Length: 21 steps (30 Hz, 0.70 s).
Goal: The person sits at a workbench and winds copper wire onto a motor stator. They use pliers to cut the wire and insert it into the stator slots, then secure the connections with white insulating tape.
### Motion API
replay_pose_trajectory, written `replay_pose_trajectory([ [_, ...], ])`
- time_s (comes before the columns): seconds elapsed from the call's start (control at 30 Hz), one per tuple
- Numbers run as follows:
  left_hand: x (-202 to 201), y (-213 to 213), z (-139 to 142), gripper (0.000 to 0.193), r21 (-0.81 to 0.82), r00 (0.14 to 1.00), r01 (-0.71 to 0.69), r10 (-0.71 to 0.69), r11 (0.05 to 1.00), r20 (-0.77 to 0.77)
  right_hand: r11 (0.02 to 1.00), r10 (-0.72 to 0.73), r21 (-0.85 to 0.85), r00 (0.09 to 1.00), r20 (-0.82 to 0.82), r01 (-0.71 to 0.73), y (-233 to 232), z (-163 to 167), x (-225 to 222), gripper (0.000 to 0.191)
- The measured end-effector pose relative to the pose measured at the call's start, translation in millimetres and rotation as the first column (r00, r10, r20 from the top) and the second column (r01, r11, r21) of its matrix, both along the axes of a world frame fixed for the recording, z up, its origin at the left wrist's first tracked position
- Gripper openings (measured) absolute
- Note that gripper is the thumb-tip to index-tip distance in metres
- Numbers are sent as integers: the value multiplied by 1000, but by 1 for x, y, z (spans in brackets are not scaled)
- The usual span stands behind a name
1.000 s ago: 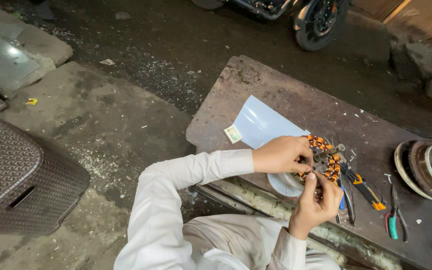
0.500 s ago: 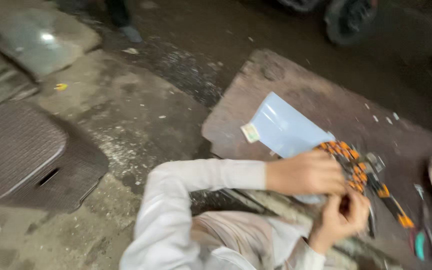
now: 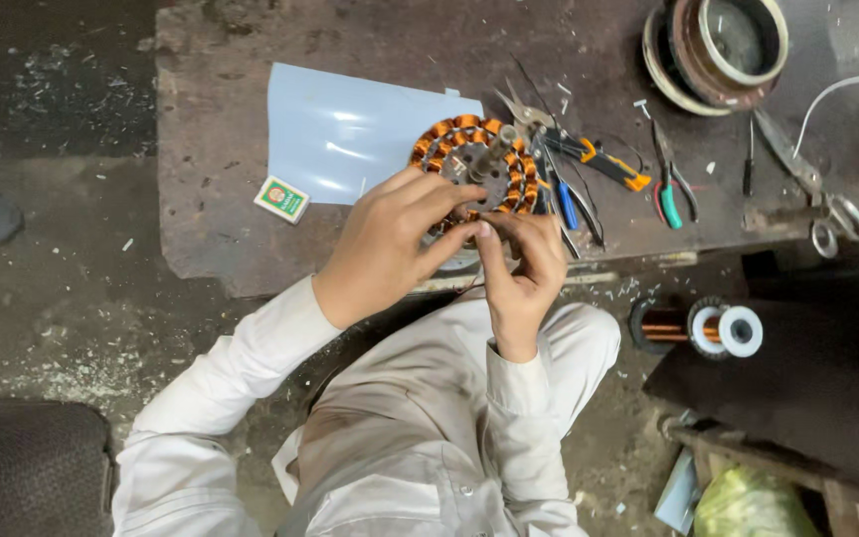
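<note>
A round motor stator with copper-wound coils around a grey hub lies at the near edge of a worn dark bench. My left hand rests on the stator's near left side, fingers pinched against its rim. My right hand is close beside it at the near edge, thumb and fingers pinched together by the coils. Whether a thin wire runs between my fingers cannot be made out. Both sleeves are white.
A pale blue sheet and a small green box lie left of the stator. Pliers and cutters, scissors and a round metal housing sit to the right. A copper wire spool stands on the floor.
The view has swung so the bench now lies straight ahead and closer. Both hands stay at the stator's near edge, now pinched nearer together.
</note>
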<state>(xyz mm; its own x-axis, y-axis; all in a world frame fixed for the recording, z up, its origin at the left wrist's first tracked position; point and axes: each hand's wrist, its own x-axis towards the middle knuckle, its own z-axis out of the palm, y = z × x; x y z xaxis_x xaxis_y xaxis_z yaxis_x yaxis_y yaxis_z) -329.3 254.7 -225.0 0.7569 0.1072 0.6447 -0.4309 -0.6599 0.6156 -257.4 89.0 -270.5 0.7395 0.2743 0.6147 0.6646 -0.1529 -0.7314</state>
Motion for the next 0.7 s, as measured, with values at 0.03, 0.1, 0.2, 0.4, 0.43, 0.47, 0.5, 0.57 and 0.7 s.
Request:
replay_pose_trajectory([
  [0.03,3,1,1,24,3,1000,20,-20,1000,-14,1000,3,8,1000,-15,-3,0,1,-1,12],
  [0.1,7,4,1,21,-42,996,53,-56,998,-71,1000,-1,-16,1000,11,1,-1,3,-2,12],
  [0.2,9,3,-3,18,-123,984,57,-76,991,-159,999,-36,-31,999,-14,36,-1,5,-4,13],
  [0.4,11,-11,-5,16,-123,985,-47,25,991,-171,1000,-23,-13,999,41,24,0,4,-4,11],
  [0.43,10,-12,-4,15,-116,985,-53,33,992,-168,1000,-17,-7,999,42,18,0,3,-4,11],
  [0.47,7,-13,-4,15,-110,985,-59,40,992,-167,1000,-21,-9,999,27,21,0,3,-4,10],
  [0.5,4,-13,-3,15,-58,990,-74,66,996,-127,1000,-25,-11,1000,14,25,0,3,-4,10],
  [0.57,-5,-13,-3,17,47,993,-108,110,993,-41,999,-32,-6,999,-2,32,0,2,-3,10],
  [0.7,-15,-19,-6,16,105,984,-177,174,979,36,1000,-27,14,1000,-10,27,2,-1,-4,10],
])
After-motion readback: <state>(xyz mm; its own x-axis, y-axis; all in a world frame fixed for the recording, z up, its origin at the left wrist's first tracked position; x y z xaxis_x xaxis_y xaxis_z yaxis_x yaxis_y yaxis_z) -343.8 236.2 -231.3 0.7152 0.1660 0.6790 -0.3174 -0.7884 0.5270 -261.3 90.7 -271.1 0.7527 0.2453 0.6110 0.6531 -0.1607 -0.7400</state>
